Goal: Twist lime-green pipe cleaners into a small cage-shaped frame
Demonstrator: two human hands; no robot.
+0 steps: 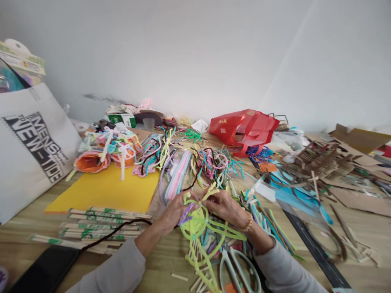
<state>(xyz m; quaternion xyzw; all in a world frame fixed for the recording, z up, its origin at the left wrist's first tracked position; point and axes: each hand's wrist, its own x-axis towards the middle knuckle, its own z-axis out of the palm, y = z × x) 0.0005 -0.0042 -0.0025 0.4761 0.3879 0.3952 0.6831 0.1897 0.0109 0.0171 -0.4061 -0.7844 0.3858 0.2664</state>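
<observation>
Both hands hold a yellow-green pipe cleaner piece (194, 224) above the table's front middle. A round, coiled part sits at its centre, and long loops hang from it toward me. My left hand (174, 211) is closed on its left edge, beside a purple pipe cleaner bit (185, 215). At the upper right, the fingers of my right hand (227, 207) pinch the same piece near some short upright ends; the fingertips are partly hidden. Just below my right hand lie scissors (236, 268) with pale handles, their blades partly covered by loose pipe cleaners.
Wrapped chopsticks (104, 224), a yellow sheet (106, 189) and a black phone (45, 268) lie left, beside a white bag (18, 162). Piled pipe cleaners (214, 162) and a red bag (241, 126) are behind. Cardboard scraps (360, 199) cover the right.
</observation>
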